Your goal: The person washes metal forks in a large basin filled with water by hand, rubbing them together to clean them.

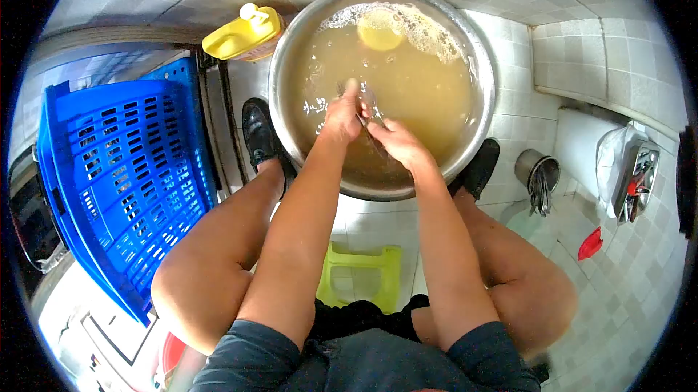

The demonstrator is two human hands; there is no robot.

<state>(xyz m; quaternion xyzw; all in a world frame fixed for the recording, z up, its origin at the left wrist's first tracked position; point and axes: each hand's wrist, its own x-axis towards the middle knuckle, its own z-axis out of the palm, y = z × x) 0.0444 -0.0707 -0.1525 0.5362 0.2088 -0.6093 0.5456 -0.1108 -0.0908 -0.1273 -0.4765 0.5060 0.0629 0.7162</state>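
A wide metal basin point(283, 146) holds cloudy brownish water with foam at its far side. Over the water, my left hand point(345, 111) is closed around thin, shiny, elongated pieces point(374, 138) that look like metal utensils; their exact kind is unclear. My right hand point(398, 142) closes on the lower part of the same pieces, close beside the left. A round yellow object point(380, 29) lies among the foam near the far rim, partly under water.
A yellow jug point(243, 33) stands left of the basin. Farther left is a blue slotted crate point(138, 167). To the right, a metal pot point(536, 167) holds metal utensils, near a red item point(590, 244) on the tiled floor. A green stool point(361, 273) is below me.
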